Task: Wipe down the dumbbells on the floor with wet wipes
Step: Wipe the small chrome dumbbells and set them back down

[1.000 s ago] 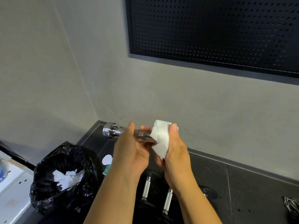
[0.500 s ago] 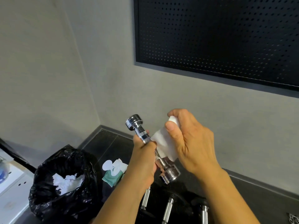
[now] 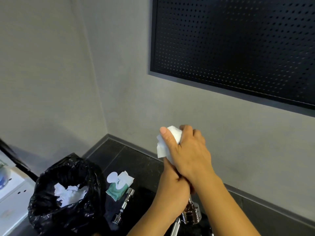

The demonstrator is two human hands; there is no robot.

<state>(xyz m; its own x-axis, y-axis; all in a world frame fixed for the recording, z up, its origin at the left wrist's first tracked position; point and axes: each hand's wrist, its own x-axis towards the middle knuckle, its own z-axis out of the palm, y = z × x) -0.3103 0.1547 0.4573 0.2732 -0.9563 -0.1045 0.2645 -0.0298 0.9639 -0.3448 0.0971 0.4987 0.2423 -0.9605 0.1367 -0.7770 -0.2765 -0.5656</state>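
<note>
I hold a small chrome dumbbell (image 3: 191,214) nearly upright in front of me; only its lower head shows below my hands. My left hand (image 3: 172,188) grips its bar. My right hand (image 3: 189,154) is wrapped over the upper head with a white wet wipe (image 3: 163,147) pressed around it, so that head is hidden. Another chrome dumbbell (image 3: 123,207) lies on the dark floor, and the bar of one more (image 3: 175,226) shows at the bottom edge. The green wet wipe pack (image 3: 118,187) lies open on the floor.
A black bin bag (image 3: 68,217) holding used white wipes stands at lower left. A white cabinet (image 3: 10,189) is at the far left. Grey walls meet in a corner behind, with a black perforated panel (image 3: 238,48) on the right wall.
The dumbbell has tilted from horizontal to nearly upright. My right hand with the wipe has moved from the bar up over the top head. The view has shifted to the right.
</note>
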